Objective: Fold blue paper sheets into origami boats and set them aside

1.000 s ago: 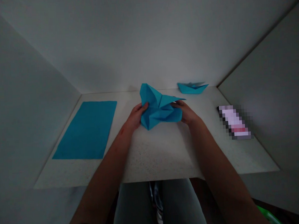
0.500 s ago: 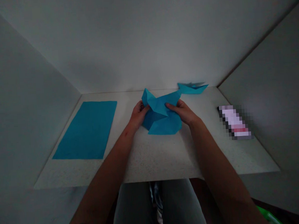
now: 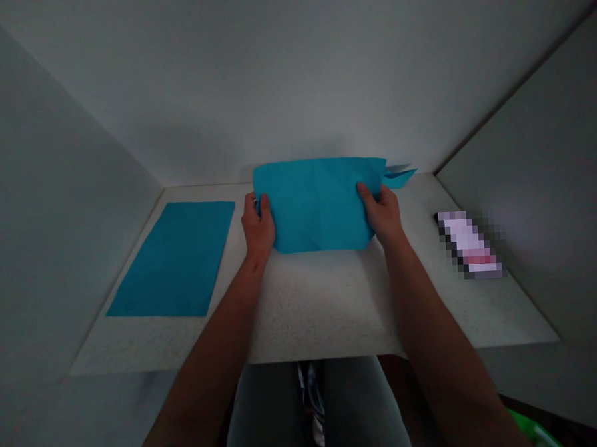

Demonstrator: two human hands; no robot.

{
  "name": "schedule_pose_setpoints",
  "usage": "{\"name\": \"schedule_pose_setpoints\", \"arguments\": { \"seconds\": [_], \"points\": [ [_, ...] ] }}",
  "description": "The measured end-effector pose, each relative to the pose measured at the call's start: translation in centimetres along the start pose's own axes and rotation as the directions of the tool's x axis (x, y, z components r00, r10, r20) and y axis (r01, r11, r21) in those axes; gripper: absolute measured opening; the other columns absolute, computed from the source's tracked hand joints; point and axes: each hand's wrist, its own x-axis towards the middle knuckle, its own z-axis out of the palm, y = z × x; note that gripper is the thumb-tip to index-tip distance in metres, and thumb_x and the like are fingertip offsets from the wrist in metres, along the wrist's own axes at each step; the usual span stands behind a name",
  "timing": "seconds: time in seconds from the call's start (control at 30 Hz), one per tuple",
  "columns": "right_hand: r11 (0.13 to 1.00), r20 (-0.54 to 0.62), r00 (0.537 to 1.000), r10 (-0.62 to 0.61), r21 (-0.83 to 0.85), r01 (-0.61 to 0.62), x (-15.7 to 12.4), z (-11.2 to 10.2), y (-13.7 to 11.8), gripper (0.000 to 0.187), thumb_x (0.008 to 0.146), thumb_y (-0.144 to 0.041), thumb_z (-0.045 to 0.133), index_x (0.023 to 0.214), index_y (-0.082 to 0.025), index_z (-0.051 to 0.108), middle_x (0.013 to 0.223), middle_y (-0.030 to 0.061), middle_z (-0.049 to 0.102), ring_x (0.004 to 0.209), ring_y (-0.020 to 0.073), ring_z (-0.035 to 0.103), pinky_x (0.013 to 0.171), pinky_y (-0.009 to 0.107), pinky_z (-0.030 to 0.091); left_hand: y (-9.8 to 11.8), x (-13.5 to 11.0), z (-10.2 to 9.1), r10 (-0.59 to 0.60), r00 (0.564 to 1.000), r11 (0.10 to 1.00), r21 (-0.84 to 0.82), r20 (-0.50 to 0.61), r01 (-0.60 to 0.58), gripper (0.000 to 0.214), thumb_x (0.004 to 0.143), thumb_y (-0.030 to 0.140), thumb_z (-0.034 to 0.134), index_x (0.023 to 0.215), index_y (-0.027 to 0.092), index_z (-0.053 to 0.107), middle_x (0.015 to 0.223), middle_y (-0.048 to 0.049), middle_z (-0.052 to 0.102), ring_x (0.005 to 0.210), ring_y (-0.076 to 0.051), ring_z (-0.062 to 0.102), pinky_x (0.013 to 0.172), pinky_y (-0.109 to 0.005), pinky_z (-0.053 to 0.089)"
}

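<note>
- Head view: you have the creased blue paper point(image 3: 320, 205) spread between both hands, in front of you above the bench point(image 3: 318, 316); whether its lower edge touches is unclear.
- Your left hand's point(image 3: 258, 225) grip is clamped on its left edge; your right hand's point(image 3: 384, 213) grip pinches the right side, thumb on the near face.
- The step in hand looks like handling this piece flat, with a vertical crease down its middle; your next move likely calls for even tension, so that neither side buckles.
- A flat blue sheet point(image 3: 175, 260) lies to your left, apart.
- The held piece partly hides a folded paper boat point(image 3: 400, 177) behind it.
- A phone point(image 3: 470, 244), its screen pixelated, lies well clear at right.
</note>
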Motion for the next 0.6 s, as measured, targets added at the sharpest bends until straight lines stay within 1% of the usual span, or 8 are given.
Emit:
{"name": "schedule_pose_setpoints", "arguments": {
  "seconds": [0.13, 0.2, 0.23, 0.3, 0.37, 0.43, 0.5, 0.6],
  "points": [
    [0.975, -0.058, 0.995, -0.086, -0.211, 0.072, 0.5, -1.2, 0.5, 0.051, 0.093, -0.075, 0.072, 0.092, -0.023, 0.074, 0.085, 0.0055, 0.077, 0.088, 0.0288, 0.072, 0.082, 0.042, 0.059, -0.1, 0.8, -1.0, -0.005, 1.0, 1.0, 0.01, 0.007, 0.005, 0.036, 0.104, 0.063, 0.065, 0.104, 0.027, 0.064, 0.084, -0.0016, 0.065, 0.082, -0.023, 0.061, 0.08, -0.034, 0.048],
    [0.979, -0.048, 0.997, -0.053, -0.201, 0.042, 0.4, -1.0, 0.5, 0.052, 0.091, -0.076, 0.072, 0.089, -0.024, 0.071, 0.076, 0.0031, 0.072, 0.08, 0.0263, 0.069, 0.074, 0.039, 0.059, -0.2, 1.3, -1.8, -0.036, 0.999, 0.999, 0.022, 0.01, 0.036, 0.034, 0.105, 0.06, 0.066, 0.102, 0.027, 0.064, 0.083, -0.001, 0.063, 0.081, -0.022, 0.06, 0.079, -0.033, 0.047],
    [0.99, -0.01, 1.0, -0.015, -0.142, 0.013, 0.3, -0.7, 0.4, 0.054, 0.089, -0.078, 0.073, 0.093, -0.025, 0.072, 0.076, 0.0026, 0.072, 0.078, 0.0255, 0.069, 0.071, 0.038, 0.059, -0.2, 1.5, -2.4, -0.056, 0.998, 0.998, 0.032, -0.005, 0.056, 0.033, 0.105, 0.058, 0.065, 0.101, 0.026, 0.064, 0.084, -0.0013, 0.063, 0.083, -0.022, 0.061, 0.081, -0.032, 0.048],
    [0.998, 0.166, 0.985, 0.039, 0.051, -0.049, -0.3, 0.2, -0.2, 0.06, 0.082, -0.078, 0.081, 0.11, -0.026, 0.073, 0.089, 0.0038, 0.079, 0.081, 0.0258, 0.073, 0.072, 0.039, 0.063, -0.3, 1.8, -3.9, -0.091, 0.993, 0.994, 0.056, -0.073, 0.095, 0.03, 0.106, 0.056, 0.064, 0.102, 0.025, 0.063, 0.09, -0.0029, 0.064, 0.09, -0.023, 0.062, 0.086, -0.033, 0.05],
    [0.967, 0.402, 0.915, 0.021, 0.225, -0.121, -1.2, 1.3, -1.1, 0.074, 0.071, -0.071, 0.093, 0.127, -0.029, 0.071, 0.11, 0.0064, 0.083, 0.093, 0.0281, 0.078, 0.08, 0.043, 0.067, -0.2, 1.9, -5.7, -0.117, 0.982, 0.988, 0.079, -0.148, 0.129, 0.029, 0.107, 0.055, 0.062, 0.104, 0.025, 0.062, 0.098, -0.0049, 0.066, 0.098, -0.025, 0.063, 0.094, -0.036, 0.052],
    [0.938, 0.581, 0.814, -0.009, 0.288, -0.195, -1.9, 2.3, -1.8, 0.08, 0.066, -0.061, 0.1, 0.133, -0.03, 0.071, 0.122, 0.0076, 0.083, 0.103, 0.0298, 0.079, 0.087, 0.047, 0.069, -0.1, 1.6, -7.8, -0.143, 0.971, 0.98, 0.107, -0.193, 0.166, 0.029, 0.107, 0.055, 0.061, 0.106, 0.026, 0.061, 0.103, -0.0068, 0.067, 0.105, -0.027, 0.064, 0.102, -0.04, 0.053],
    [0.929, 0.648, 0.761, 0.001, 0.281, -0.24, -2.3, 3.0, -2.1, 0.072, 0.069, -0.058, 0.099, 0.13, -0.029, 0.073, 0.116, 0.0068, 0.084, 0.099, 0.0279, 0.079, 0.086, 0.046, 0.069, 0.0, 1.1, -10.1, -0.163, 0.962, 0.968, 0.155, -0.218, 0.199, 0.026, 0.107, 0.053, 0.061, 0.108, 0.026, 0.061, 0.107, -0.0078, 0.067, 0.112, -0.029, 0.064, 0.108, -0.043, 0.053],
    [0.942, 0.594, 0.804, 0.028, 0.254, -0.22, -2.1, 3.5, -1.4, 0.066, 0.074, -0.057, 0.095, 0.127, -0.026, 0.073, 0.094, 0.002, 0.082, 0.075, 0.0196, 0.073, 0.07, 0.036, 0.064, 0.2, 0.3, -13.7, -0.187, 0.943, 0.935, 0.246, -0.274, 0.257, 0.02, 0.105, 0.046, 0.061, 0.11, 0.026, 0.062, 0.109, -0.0068, 0.067, 0.117, -0.028, 0.065, 0.112, -0.044, 0.052]
  ]
}}
